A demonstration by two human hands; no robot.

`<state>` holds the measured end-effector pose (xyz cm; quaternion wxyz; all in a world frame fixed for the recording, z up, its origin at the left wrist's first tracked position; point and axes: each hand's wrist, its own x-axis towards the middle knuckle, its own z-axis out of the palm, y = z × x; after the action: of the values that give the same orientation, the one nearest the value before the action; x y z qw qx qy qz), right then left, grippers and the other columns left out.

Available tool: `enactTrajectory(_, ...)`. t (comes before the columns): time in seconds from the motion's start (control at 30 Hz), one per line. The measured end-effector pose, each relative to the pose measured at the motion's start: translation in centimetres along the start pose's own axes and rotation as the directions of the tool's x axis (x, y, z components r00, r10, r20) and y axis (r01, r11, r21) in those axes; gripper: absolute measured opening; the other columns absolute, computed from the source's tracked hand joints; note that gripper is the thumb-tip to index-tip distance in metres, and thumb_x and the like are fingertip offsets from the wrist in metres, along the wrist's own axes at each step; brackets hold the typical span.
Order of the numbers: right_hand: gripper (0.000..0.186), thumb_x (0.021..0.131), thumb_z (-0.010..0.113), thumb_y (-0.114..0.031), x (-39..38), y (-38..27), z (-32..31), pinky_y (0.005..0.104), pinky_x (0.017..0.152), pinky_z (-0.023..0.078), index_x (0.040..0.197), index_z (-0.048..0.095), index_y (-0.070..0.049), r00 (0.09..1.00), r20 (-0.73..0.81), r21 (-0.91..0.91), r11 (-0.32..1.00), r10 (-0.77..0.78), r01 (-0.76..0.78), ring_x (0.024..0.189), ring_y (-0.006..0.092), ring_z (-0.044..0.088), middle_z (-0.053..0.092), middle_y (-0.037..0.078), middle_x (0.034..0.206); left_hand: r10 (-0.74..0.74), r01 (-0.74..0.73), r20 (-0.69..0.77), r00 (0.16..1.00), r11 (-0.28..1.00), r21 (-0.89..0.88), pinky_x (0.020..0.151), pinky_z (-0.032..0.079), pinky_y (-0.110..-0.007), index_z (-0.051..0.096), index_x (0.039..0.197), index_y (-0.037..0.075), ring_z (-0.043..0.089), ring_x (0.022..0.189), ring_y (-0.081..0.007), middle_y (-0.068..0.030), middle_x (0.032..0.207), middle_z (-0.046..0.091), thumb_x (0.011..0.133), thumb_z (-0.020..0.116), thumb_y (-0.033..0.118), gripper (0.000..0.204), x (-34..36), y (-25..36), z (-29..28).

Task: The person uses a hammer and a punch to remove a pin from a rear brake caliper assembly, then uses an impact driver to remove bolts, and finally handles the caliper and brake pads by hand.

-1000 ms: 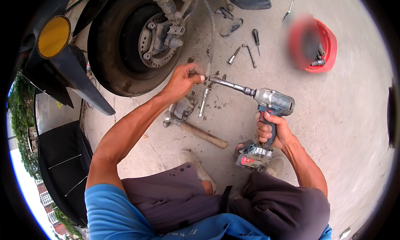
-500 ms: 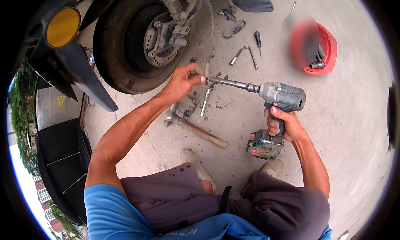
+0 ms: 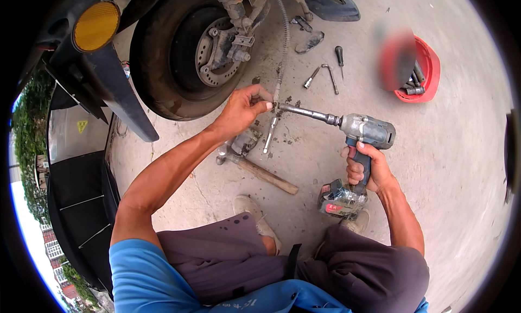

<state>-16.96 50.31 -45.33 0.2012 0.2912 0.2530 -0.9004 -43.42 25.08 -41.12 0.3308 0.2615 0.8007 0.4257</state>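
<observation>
Just beyond the wheel's (image 3: 157, 68) lower right edge, the left hand's (image 3: 240, 112) thumb and forefinger were pinched close together; whether they gripped a small part I could not tell. Immediately right of them began the extension bar (image 3: 308, 113), its long axis leading sideways, away from the wheel, into the impact driver (image 3: 369, 130). Farthest from the wheel, the right hand (image 3: 370, 165) wrapped the driver's handle. Against half a second earlier, the battery (image 3: 342, 201) had swung closer to the right shoe (image 3: 357, 224).

Concrete ground (image 3: 450, 172) bears a hammer (image 3: 267, 175), screwdriver (image 3: 340, 54) and red container (image 3: 432, 74).
</observation>
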Motion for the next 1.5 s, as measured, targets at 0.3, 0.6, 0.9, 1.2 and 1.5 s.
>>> enactTrajectory(0.3,0.043,0.095,0.061,-0.046,1.1,2.6,-1.4,0.0302,0.048,0.035,0.103,0.061,-0.004,0.986,0.146,0.124,0.991,-0.076,0.058,0.047,0.0128,0.039,0.043,0.001,0.058,0.005,-0.006,-0.007,1.000,0.998,-0.063,0.060,0.037,-0.026,0.066,0.092,0.002,0.046,0.067,-0.0048,0.0021,0.075,0.059,0.092,0.067,0.008,0.007,-0.2,0.5,0.5)
enactTrajectory(0.6,0.039,0.097,0.063,-0.038,4.0,-0.2,-3.8,0.0255,0.047,0.033,0.112,0.060,-0.002,0.991,0.132,0.159,0.987,-0.014,-0.008,0.051,0.0095,0.041,0.047,0.000,0.063,-0.038,0.040,-0.037,0.999,0.997,0.065,0.064,0.040,-0.027,0.065,0.091,0.001,0.050,0.071,-0.0073,0.0007,0.076,0.061,0.091,0.067,0.010,0.009,1.6,0.1,0.5)
enactTrajectory(0.9,0.038,0.097,0.064,-0.036,5.5,1.6,-5.1,0.0257,0.051,0.038,0.117,0.059,-0.004,0.991,0.131,0.203,0.979,-0.040,0.012,0.054,0.0090,0.045,0.052,0.000,0.069,-0.019,0.036,-0.078,0.997,0.975,0.219,0.064,0.041,-0.029,0.066,0.092,0.000,0.050,0.071,-0.0083,-0.0009,0.075,0.060,0.091,0.066,0.010,0.010,3.6,-0.5,0.9)
enactTrajectory(1.2,0.037,0.092,0.072,-0.031,4.1,-0.1,-5.3,0.0282,0.053,0.045,0.113,0.062,-0.002,0.971,-0.152,0.000,0.982,-0.184,0.186,0.056,0.0123,0.052,0.058,0.002,0.069,-0.036,0.040,-0.031,0.999,0.993,0.111,0.070,0.044,-0.027,0.064,0.096,0.000,0.055,0.077,-0.0086,-0.0022,0.083,0.065,0.091,0.065,0.007,0.008,5.3,-4.8,-0.2)
enactTrajectory(1.5,0.033,0.096,0.068,-0.031,6.0,-1.4,-6.4,0.0308,0.056,0.053,0.106,0.057,-0.001,0.834,-0.434,-0.260,0.934,-0.341,0.246,0.064,0.0169,0.062,0.063,0.008,0.079,0.003,0.023,-0.180,0.984,0.989,0.145,0.074,0.049,-0.031,0.068,0.099,0.000,0.062,0.080,-0.0142,-0.0079,0.087,0.069,0.089,0.066,0.006,0.012,9.6,-8.0,0.6)
